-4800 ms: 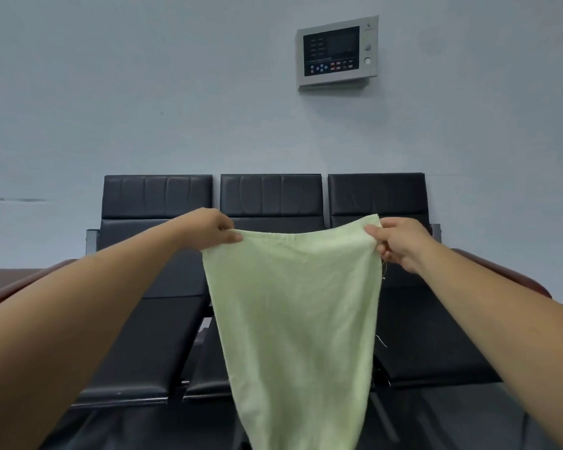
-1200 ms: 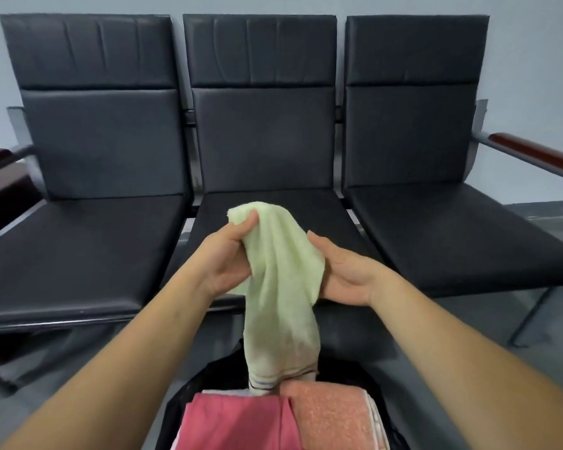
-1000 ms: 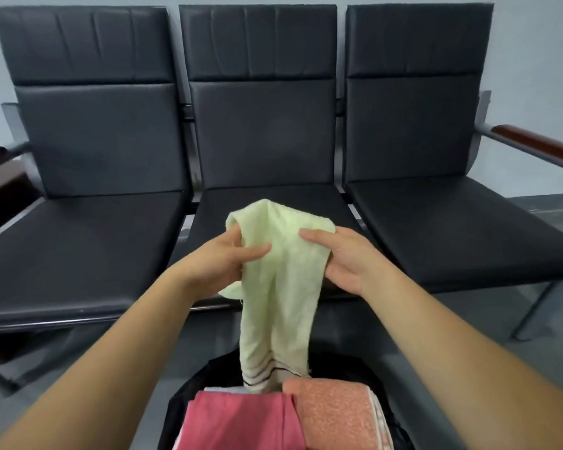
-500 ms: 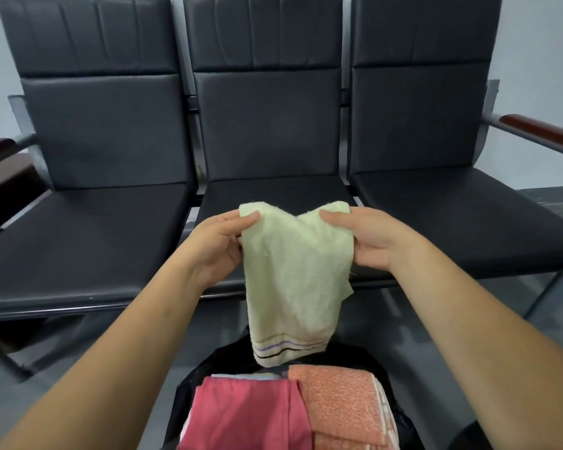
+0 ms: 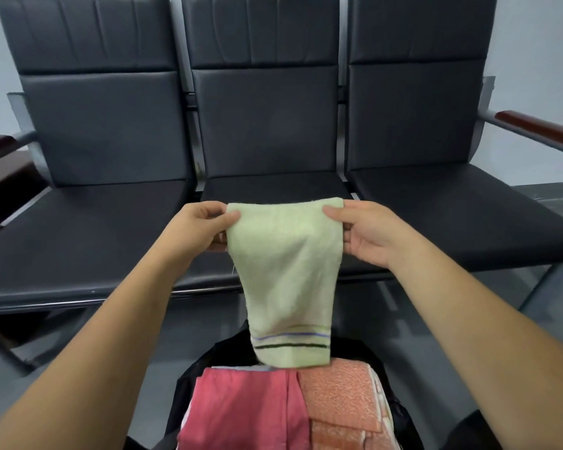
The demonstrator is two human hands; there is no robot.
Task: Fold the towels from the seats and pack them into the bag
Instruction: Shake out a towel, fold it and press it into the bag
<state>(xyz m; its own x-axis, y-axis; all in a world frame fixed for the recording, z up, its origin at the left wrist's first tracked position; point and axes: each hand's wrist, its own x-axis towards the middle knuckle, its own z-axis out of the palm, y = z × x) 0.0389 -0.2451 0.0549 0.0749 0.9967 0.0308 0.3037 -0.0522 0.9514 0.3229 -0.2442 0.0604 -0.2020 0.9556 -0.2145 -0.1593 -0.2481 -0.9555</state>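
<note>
Both hands up in front of the middle seat [image 5: 273, 190], each pinching a top corner of the green towel [image 5: 286, 271]. Left hand [image 5: 192, 228]: thumb on the near face, fingers curled behind, closed on the cloth. Right hand [image 5: 368, 232]: thumb + forefinger on the corner, other fingers loosely spread below. Towel already folded narrow, hangs straight down w/ the striped hem at the bottom, just above the open black bag [image 5: 189, 384] on the floor.

Bag already has a red towel [image 5: 241, 414] on the left and an orange towel [image 5: 338, 391] on the right, stacked near the top. All three seats look bare, so prob. the last towel.

Step now, as I read it: one more fold, then in. To do it well: keep the top edge taut & level, bring corners together so edges line up, let the hem drop flat, then lay it on the stack w/o dragging the red or orange one out of shape. Little room left, so press flat.
</note>
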